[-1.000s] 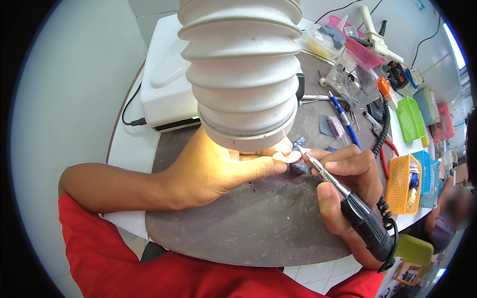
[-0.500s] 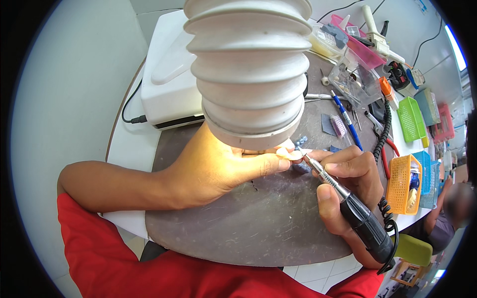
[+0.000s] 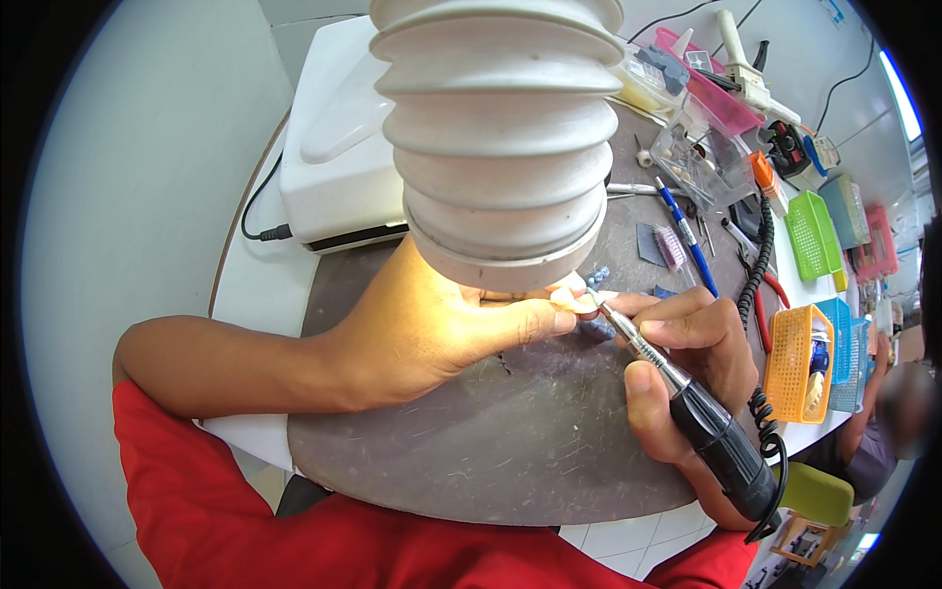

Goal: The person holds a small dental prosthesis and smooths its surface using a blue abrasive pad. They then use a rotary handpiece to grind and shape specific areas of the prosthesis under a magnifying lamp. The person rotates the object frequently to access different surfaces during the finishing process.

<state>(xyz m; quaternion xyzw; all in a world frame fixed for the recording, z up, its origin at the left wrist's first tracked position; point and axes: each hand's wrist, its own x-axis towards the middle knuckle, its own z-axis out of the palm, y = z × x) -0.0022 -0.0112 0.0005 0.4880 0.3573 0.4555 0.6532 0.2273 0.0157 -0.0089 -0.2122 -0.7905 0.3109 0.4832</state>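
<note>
My left hand (image 3: 446, 319) reaches in from the left and pinches a small cream-coloured piece (image 3: 569, 297) between thumb and fingers. The piece looks like a dental part, though its exact shape is too small to tell. My right hand (image 3: 692, 358) grips a rotary handpiece (image 3: 711, 424) like a pen, its black body slanting down to the right. The metal tip of the handpiece meets or nearly meets the right side of the piece. A wide white ribbed hose (image 3: 500, 128) hangs just above and hides some left fingers. Blue-grey lumps (image 3: 595, 330) lie beneath the fingertips.
Behind my left hand stands a white machine (image 3: 339, 147). A blue pen (image 3: 689, 236), red-handled pliers (image 3: 762, 319) and a coiled black cord (image 3: 758, 260) lie to the right. Beyond are an orange basket (image 3: 785, 368), a green basket (image 3: 810, 234) and a clear box (image 3: 702, 162). Another person (image 3: 868, 447) sits far right.
The hose appears slightly farther right and higher in the picture. Both hands keep nearly the same pose, with the piece and the handpiece still held.
</note>
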